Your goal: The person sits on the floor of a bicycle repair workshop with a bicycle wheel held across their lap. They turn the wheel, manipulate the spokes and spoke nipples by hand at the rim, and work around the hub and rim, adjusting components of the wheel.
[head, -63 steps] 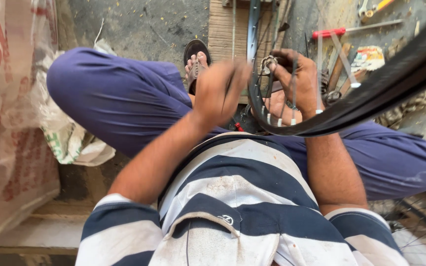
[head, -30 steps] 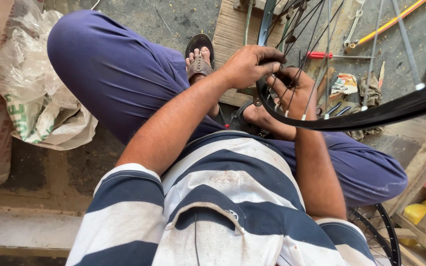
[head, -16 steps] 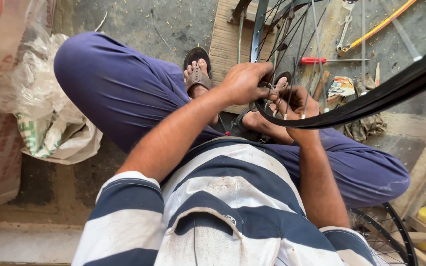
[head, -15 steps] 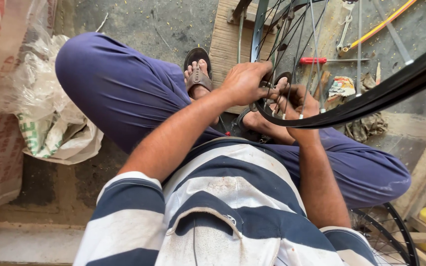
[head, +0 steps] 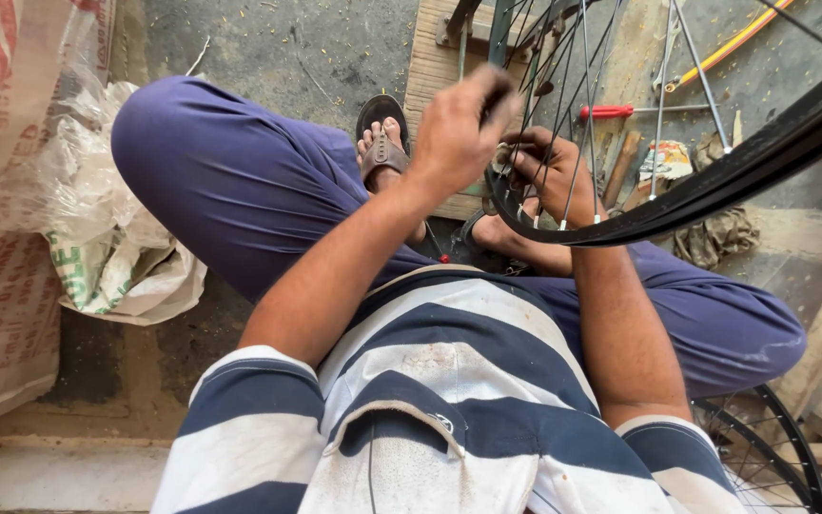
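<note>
1. Sitting cross-legged on the floor, you have the bicycle wheel (head: pixel 715 186) raised in front of you, with its black rim arcing from your lap up to the right edge of the view and the spokes (head: pixel 582 105) fanning away from you.
2. Your left hand (head: pixel 459 128) is up at the spokes, fingers curled closed around something near the rim; a dark bit shows at the fingertips, but you cannot tell what it is.
3. Your right hand (head: pixel 549 171) sits just inside the rim, fingers bent and pinched around the spoke ends; a scrap of cloth or a small part seems tucked in them, too hidden to name.
4. As a judgement: the work is mid-way. The wheel is laced, with many spokes seated in the rim, and you are tending one spot; how much of the rim remains cannot be seen.
5. Lying unused on the floor beyond are a red-handled screwdriver (head: pixel 606 111), a wooden plank (head: pixel 435 67) and a rag (head: pixel 725 233). A second wheel (head: pixel 773 447) rests by your right knee, and plastic sacks (head: pixel 97 238) are piled at your left.
</note>
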`<state>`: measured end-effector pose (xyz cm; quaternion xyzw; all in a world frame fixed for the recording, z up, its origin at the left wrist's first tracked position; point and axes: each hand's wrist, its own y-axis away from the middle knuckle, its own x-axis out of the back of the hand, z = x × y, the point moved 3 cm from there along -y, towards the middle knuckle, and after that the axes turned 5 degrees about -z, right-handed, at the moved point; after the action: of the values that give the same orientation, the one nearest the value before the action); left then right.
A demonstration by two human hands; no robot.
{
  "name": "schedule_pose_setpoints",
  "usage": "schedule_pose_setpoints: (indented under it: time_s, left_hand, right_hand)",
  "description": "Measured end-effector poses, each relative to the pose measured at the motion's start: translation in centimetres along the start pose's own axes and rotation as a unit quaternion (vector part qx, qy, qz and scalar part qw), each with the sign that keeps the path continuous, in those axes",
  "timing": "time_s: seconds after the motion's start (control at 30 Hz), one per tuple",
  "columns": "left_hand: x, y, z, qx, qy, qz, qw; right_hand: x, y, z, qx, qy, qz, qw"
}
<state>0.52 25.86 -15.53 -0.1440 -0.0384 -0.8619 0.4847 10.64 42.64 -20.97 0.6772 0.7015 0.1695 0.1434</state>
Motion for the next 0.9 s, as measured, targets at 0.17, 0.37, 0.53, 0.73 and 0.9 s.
schedule_pose_setpoints:
  time_s: [0.17, 0.37, 0.53, 0.73, 0.9]
  left_hand:
    - [3.0, 2.6, 10.2, -0.209, 0.107, -0.017, 0.972]
    - [2.5, 5.4, 13.7, -0.303, -0.059, -0.029, 0.951]
    - [1.3, 7.3, 6.4, -0.290, -0.184, -0.138, 0.929]
    - [-0.3, 9.6, 2.9, -0.237, -0.291, -0.139, 0.916]
    - [-0.2, 9.4, 3.4, -0.251, -0.303, -0.134, 0.909]
  right_hand:
    - [0.6, 0.3, 1.4, 0.040, -0.015, 0.103, 0.994]
    - [2.5, 1.5, 2.8, 0.054, -0.015, 0.133, 0.990]
    - [3.4, 1.7, 3.3, 0.065, -0.008, 0.174, 0.983]
    - [3.6, 2.1, 2.8, 0.052, 0.000, 0.203, 0.978]
    - [3.3, 2.4, 2.0, 0.044, 0.010, 0.204, 0.978]
